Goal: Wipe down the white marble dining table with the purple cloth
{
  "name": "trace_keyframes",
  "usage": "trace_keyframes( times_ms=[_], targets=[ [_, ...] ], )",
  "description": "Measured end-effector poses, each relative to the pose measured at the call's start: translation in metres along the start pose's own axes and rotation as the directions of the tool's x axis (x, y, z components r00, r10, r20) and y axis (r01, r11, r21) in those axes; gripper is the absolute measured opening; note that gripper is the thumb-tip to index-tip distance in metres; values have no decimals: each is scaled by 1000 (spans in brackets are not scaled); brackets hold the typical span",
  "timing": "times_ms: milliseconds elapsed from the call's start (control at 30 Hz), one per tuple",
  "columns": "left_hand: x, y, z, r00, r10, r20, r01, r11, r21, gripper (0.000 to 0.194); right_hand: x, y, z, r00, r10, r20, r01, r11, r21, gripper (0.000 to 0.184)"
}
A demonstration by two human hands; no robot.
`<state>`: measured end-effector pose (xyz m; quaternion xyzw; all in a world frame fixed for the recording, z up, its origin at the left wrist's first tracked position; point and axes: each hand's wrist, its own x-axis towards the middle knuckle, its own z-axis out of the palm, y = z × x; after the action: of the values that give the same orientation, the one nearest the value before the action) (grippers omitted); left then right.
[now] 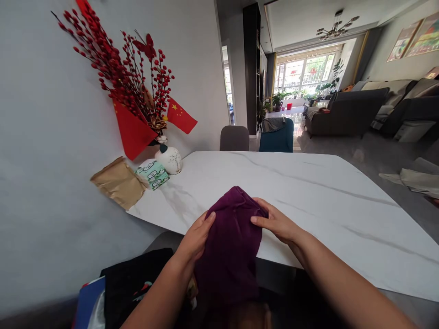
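A dark purple garment (230, 242) lies bunched over the near edge of a white marble table (308, 196) and hangs down towards me. My left hand (198, 238) rests on its left side, fingers together and pressed flat on the cloth. My right hand (274, 222) lies on the garment's right edge, its thumb and fingers pinching the fabric near the top.
At the table's far left corner stand a white vase (169, 159) with red berry branches and small red flags, a green packet (153, 174) and a brown paper bag (118, 182). Two chairs (234, 138) stand behind the table. Dark clothing (130, 283) is piled at lower left. Sofas (346, 112) stand at right.
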<state>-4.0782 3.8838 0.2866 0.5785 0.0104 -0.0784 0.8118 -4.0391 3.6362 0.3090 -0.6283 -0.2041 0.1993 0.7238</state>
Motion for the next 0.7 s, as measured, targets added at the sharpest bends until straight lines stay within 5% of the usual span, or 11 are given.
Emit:
trace_keyframes(
  times_ms=[100,233,433,533,700],
  targets=[
    [20,5,-3,997,71,2,-71,997,-21,61,24,-6,-1,988,-109,-106,99,991,-91,56],
    [68,13,-13,988,151,37,-152,988,6,60,69,-15,-14,962,-252,-100,210,926,-313,58],
    [140,8,-34,965,261,34,-261,933,248,38,112,-16,-30,915,-393,-89,168,572,-803,71],
    [153,-10,-47,963,268,13,-259,914,313,30,105,-1,-21,936,-347,62,203,385,-901,67],
    [143,-42,-75,971,232,53,-230,860,455,17,61,46,4,950,-99,296,307,127,-943,50]
  ],
)
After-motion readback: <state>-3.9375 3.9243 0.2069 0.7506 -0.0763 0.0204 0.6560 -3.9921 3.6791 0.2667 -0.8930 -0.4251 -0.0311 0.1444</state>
